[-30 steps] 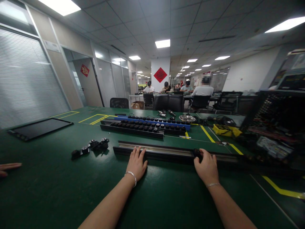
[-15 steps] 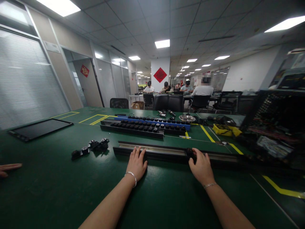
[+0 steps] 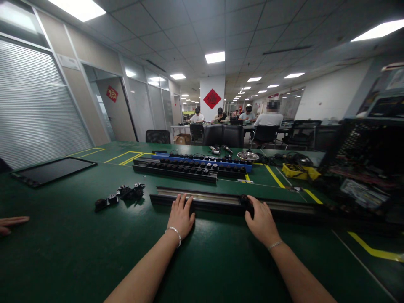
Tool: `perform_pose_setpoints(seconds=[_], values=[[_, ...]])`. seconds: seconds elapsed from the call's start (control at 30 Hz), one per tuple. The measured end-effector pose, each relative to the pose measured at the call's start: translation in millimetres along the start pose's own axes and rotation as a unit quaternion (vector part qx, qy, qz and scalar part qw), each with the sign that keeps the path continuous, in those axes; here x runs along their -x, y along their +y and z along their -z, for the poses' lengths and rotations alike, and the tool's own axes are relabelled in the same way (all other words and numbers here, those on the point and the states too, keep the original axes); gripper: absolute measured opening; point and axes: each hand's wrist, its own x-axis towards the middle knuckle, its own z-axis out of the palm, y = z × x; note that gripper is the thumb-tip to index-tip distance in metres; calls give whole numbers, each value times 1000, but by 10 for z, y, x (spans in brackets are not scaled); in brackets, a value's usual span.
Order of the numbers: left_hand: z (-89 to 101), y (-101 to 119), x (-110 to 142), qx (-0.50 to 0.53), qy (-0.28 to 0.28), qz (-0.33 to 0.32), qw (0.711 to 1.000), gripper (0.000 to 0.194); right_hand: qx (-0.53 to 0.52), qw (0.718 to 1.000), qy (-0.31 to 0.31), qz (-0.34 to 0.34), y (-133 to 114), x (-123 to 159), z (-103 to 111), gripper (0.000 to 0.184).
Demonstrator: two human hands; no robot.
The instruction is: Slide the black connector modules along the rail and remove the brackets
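Note:
A long black rail (image 3: 214,201) with a pale channel lies across the green table (image 3: 63,252) in front of me. My left hand (image 3: 181,216) rests flat on the rail's near edge, fingers stretched out. My right hand (image 3: 260,220) is curled around a small black part (image 3: 245,201) that sits in the rail. A cluster of loose black parts (image 3: 120,195) lies to the left of the rail.
Two more rails filled with black parts (image 3: 176,170), one on a blue strip (image 3: 205,160), lie farther back. A dark tray (image 3: 52,169) sits at left, a metal bowl (image 3: 248,156) and yellow box (image 3: 296,171) at right. Another person's fingers (image 3: 11,222) show at the left edge.
My right hand has slid the small black part leftward along the rail, toward my left hand. The left hand has stayed put.

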Motion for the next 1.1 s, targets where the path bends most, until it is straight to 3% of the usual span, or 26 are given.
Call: perform_pose_setpoints(seconds=[0.2, 0.63, 1.1], values=[[4, 27, -16, 7, -6, -10, 1000, 57, -3, 1000, -12, 16, -56, 3, -3, 49], [-15, 354, -58, 30, -40, -208, 977, 62, -16, 998, -40, 47, -200, 2, -81, 59], [-41, 1033, -190, 17, -68, -152, 986, 63, 8, 993, -91, 74, -256, 11, -129, 68]])
